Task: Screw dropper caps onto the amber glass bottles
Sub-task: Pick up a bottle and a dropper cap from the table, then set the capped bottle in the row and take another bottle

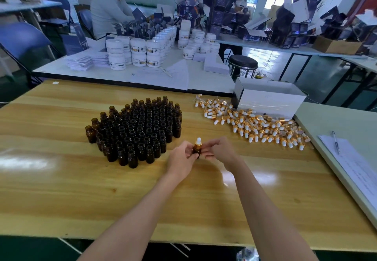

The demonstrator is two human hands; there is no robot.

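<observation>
Wooden table (61,179) (cluttered workroom behind) bears amber bottles (138,130).

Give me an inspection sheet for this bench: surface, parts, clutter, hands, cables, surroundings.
Surface: wooden table, glossy, with glare patches.
Job's things: uncapped amber bottles clustered upright at centre; dropper caps heaped loose to their right; one held bottle with a dropper cap on it.
Clutter: white box behind the caps; pen on papers at right.
Hands: left hand grips the held bottle; right hand pinches at its cap.
Cables: thin wires on the floor near the stool.
Surroundings: white jars on the next table; dark cartons stacked; two other people working.
</observation>
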